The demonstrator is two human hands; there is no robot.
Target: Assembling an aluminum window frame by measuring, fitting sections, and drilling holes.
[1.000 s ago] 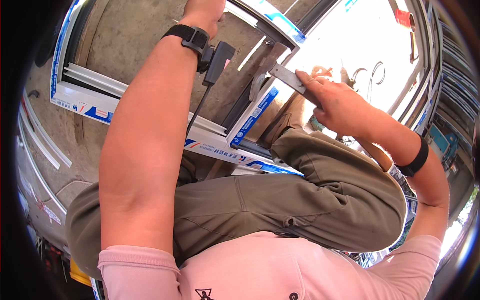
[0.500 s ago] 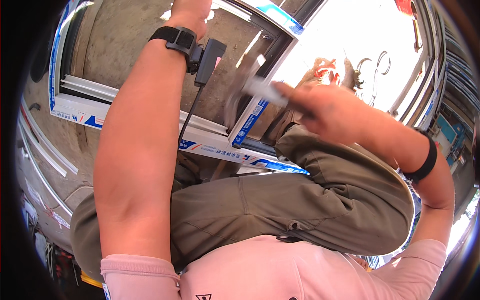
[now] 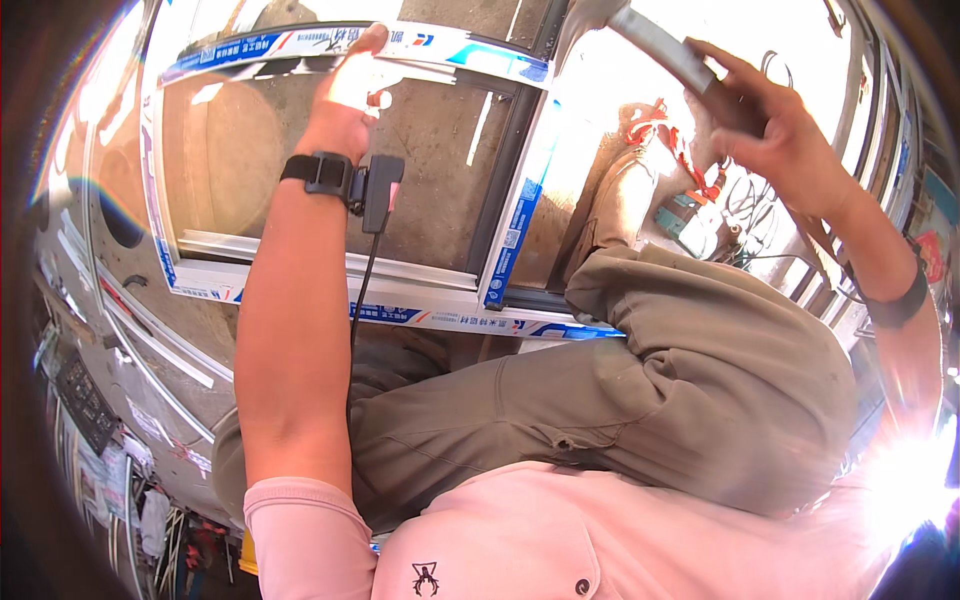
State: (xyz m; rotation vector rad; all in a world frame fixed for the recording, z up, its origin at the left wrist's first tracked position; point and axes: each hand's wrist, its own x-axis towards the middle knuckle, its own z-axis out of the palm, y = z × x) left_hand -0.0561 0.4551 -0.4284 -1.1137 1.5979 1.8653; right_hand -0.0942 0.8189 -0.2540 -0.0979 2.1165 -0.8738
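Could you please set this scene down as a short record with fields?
Left hand: at the frame's crossbar, grip unclear
Right hand: fingers around the hammer's dark grip
Hammer: raised, head at the picture's top edge
Frame: white, with blue-printed film
Left wrist: black strap with a black device and cable
Right of frame: teal tool on the ground
Light: strong glare, lower right

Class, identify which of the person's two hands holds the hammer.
The right hand: it grips the hammer, whereas the left hand touches the far frame bar instead.
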